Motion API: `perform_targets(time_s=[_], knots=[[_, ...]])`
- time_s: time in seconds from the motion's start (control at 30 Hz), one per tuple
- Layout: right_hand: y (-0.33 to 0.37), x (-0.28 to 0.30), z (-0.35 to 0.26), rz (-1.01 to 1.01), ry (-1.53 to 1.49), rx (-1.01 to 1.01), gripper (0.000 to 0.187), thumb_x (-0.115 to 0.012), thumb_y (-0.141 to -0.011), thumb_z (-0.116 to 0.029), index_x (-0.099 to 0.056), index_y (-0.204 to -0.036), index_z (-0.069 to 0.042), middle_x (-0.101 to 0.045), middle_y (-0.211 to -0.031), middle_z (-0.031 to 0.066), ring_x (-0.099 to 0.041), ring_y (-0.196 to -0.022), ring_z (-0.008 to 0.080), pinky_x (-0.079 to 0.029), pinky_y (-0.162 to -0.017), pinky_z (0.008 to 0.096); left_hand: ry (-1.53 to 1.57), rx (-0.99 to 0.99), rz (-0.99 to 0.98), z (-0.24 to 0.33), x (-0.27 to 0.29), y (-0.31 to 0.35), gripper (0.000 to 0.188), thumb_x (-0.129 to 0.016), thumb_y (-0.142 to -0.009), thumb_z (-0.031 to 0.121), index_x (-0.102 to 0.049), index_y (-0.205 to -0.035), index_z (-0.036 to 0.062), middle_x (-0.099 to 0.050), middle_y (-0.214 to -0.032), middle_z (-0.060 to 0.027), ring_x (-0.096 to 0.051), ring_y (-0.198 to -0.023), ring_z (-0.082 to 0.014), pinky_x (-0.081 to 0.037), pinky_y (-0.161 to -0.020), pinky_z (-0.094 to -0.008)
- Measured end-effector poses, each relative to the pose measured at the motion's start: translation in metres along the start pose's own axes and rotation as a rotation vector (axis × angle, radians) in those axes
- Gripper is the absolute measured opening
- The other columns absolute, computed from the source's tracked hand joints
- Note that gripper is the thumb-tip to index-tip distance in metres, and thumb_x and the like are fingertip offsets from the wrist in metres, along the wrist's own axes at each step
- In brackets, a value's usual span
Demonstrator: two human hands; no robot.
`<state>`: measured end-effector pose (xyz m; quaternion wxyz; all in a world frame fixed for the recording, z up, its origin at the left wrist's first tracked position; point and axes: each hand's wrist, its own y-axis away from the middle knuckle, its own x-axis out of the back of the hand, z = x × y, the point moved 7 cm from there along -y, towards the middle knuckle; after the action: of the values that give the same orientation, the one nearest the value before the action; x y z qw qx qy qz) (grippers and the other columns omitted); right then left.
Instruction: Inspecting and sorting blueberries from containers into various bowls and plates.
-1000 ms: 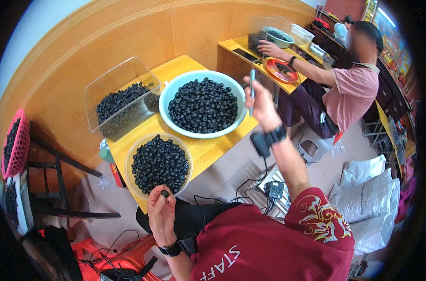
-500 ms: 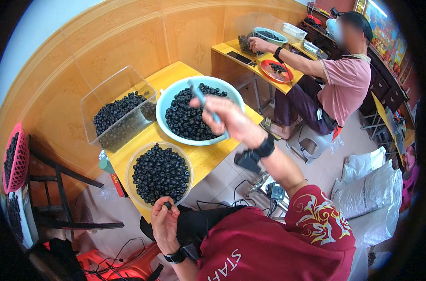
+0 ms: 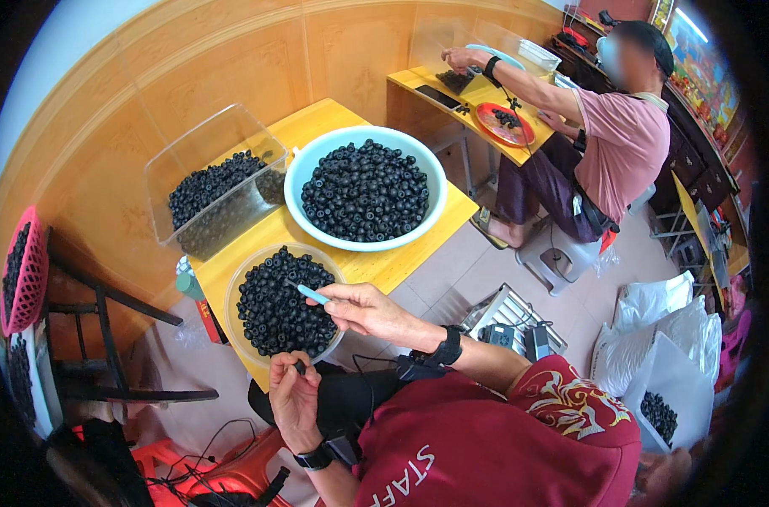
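Note:
Between the fingertips of my left hand (image 3: 293, 404) is a small round black piece (image 3: 300, 367), held just at the near rim of a clear shallow bowl (image 3: 235, 325). That bowl is heaped with black pieces (image 3: 287, 308), many showing a hole. My right hand (image 3: 359, 311) grips a slim tool with a light blue handle (image 3: 316, 295), its tip over the heap. Behind, a pale blue basin (image 3: 440, 198) is full of the same black pieces. To its left stands a clear rectangular bin (image 3: 224, 203), partly filled with them.
A yellow table (image 3: 384, 270) carries the containers. At the left are a pink basket (image 3: 35, 270) and a dark chair frame (image 3: 105, 329). A person (image 3: 621, 152) sits at another table with a red plate (image 3: 524, 133). White sacks (image 3: 654, 338) lie on the right.
My right hand has come down and left, with the tool, from over the pale blue basin to the clear bowl. My left hand stays near the rim with its piece. The other person's arm has shifted.

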<state>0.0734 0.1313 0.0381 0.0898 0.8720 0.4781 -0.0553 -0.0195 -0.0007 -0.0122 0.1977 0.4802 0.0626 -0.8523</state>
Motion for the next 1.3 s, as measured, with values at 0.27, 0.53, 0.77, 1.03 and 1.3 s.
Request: perform_targets(time_s=[0.27,0.53,0.77,1.03,1.3], knots=[[0.002,-0.010,-0.003,0.037,0.103,0.036,0.027,-0.047,-0.090,-0.016,-0.056,-0.111,-0.002,-0.048,-0.066,-0.0033,-0.046,-0.061,0.0057,-0.038,-0.055,0.0213,0.019,-0.012,0.055,0.000,0.005,0.002,0.020,-0.054,-0.087,0.008,-0.050,-0.107,0.0053,-0.053,-0.093,-0.0101,-0.052,-0.071,-0.0138,-0.046,-0.063,-0.0233],[0.001,-0.008,-0.003,0.081,0.093,0.069,0.027,-0.049,-0.089,-0.014,-0.055,-0.111,0.000,-0.049,-0.068,-0.0025,-0.047,-0.062,0.0064,-0.039,-0.055,0.0221,-0.021,-0.011,0.010,-0.001,0.005,0.001,0.024,-0.057,-0.085,0.010,-0.049,-0.107,0.0052,-0.052,-0.092,-0.0089,-0.051,-0.072,-0.0135,-0.045,-0.063,-0.0231],[-0.002,-0.010,0.002,0.072,0.122,0.115,0.032,-0.048,-0.091,-0.019,-0.052,-0.119,-0.004,-0.047,-0.063,-0.0060,-0.041,-0.057,0.0022,-0.033,-0.050,0.0189,-0.024,-0.003,0.003,-0.001,0.005,-0.001,0.022,-0.056,-0.086,0.009,-0.048,-0.107,0.0055,-0.052,-0.093,-0.0087,-0.051,-0.074,-0.0135,-0.045,-0.064,-0.0234],[-0.004,-0.004,-0.002,0.126,0.089,0.121,0.032,-0.047,-0.092,-0.022,-0.053,-0.120,-0.007,-0.046,-0.064,-0.0062,-0.039,-0.055,0.0009,-0.030,-0.048,0.0168,0.045,0.012,-0.018,-0.005,0.012,-0.007,0.020,-0.056,-0.086,0.007,-0.051,-0.105,0.0051,-0.053,-0.095,-0.0094,-0.053,-0.072,-0.0143,-0.048,-0.065,-0.0239],[-0.024,0.154,-0.081,0.652,-0.368,0.376,0.021,-0.042,-0.087,-0.011,-0.050,-0.107,-0.010,-0.047,-0.064,-0.0009,-0.039,-0.044,0.0069,-0.031,-0.037,0.0192,0.091,-0.008,-0.036,-0.003,0.013,-0.008,0.021,-0.057,-0.085,0.007,-0.051,-0.106,0.0053,-0.054,-0.094,-0.0093,-0.054,-0.073,-0.0145,-0.048,-0.066,-0.0237]])
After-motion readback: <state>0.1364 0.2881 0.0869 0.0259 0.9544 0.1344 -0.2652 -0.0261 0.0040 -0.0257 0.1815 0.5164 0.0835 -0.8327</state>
